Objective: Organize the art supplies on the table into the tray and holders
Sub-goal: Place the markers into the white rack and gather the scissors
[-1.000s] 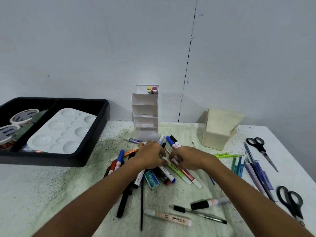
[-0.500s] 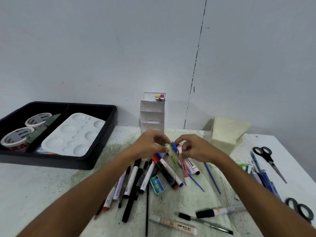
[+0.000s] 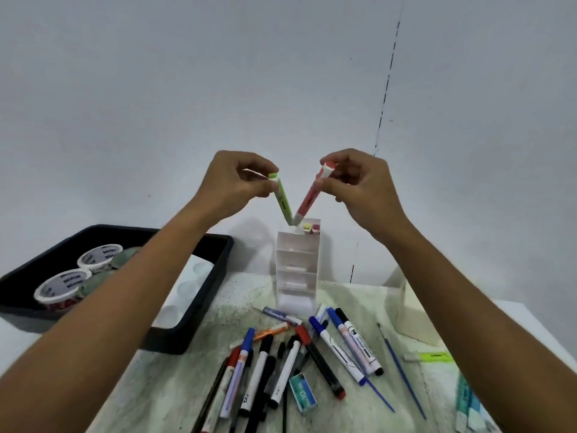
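Note:
My left hand pinches a green highlighter by its top end. In my right hand, a pink highlighter is pinched the same way. Both pens slant down and their lower tips meet just above the top compartment of the white tiered holder, which stands against the wall. Two highlighters stand in that top compartment. A heap of markers and pens lies on the table in front of the holder. The black tray sits at the left.
The tray holds two tape rolls and a white paint palette. A cream box holder stands at the right. Two thin blue brushes, a small eraser box and a green highlighter lie on the table.
Both hands have lifted from the pile, each carrying a highlighter, up to above the white holder. The camera has tilted upward.

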A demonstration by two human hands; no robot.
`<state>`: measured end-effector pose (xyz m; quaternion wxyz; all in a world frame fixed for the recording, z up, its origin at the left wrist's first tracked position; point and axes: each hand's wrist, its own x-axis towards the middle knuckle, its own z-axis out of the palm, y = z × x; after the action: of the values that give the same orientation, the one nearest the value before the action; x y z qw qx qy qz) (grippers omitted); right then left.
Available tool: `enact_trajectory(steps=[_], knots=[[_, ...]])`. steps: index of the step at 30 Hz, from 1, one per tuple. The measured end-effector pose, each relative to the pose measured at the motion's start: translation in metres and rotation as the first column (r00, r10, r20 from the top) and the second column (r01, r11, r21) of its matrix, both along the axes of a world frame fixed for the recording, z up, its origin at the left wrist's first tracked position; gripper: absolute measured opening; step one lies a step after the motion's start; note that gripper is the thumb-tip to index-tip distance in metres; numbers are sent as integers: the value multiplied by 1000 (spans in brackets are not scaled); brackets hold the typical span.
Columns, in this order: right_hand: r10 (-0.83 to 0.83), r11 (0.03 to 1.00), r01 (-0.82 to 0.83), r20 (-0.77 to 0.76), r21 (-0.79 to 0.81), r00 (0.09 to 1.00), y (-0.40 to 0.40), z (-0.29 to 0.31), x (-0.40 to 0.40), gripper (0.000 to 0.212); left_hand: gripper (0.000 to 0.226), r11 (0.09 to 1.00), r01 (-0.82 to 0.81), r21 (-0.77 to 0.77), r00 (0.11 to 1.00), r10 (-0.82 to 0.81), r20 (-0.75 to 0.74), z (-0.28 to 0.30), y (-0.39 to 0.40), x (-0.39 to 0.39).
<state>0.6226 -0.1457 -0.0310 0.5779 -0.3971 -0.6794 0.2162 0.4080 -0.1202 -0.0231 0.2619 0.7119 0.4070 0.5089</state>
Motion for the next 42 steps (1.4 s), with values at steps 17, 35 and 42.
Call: enact_trajectory(steps=[17,35,42], knots=[[-70,972,190,605,-136,793,38,-50,-23,11,18,996,52,73,968,-32,-250,-79,36,21],[-75,972,191,595,-135,801,38,-68,-13,28,26,992,79,103,984,-61,-166,-96,33,25],[-92,982,169,573,-82,814,33,-73,-12,21,23,992,60,115,986,-41,-160,-99,35,29]])
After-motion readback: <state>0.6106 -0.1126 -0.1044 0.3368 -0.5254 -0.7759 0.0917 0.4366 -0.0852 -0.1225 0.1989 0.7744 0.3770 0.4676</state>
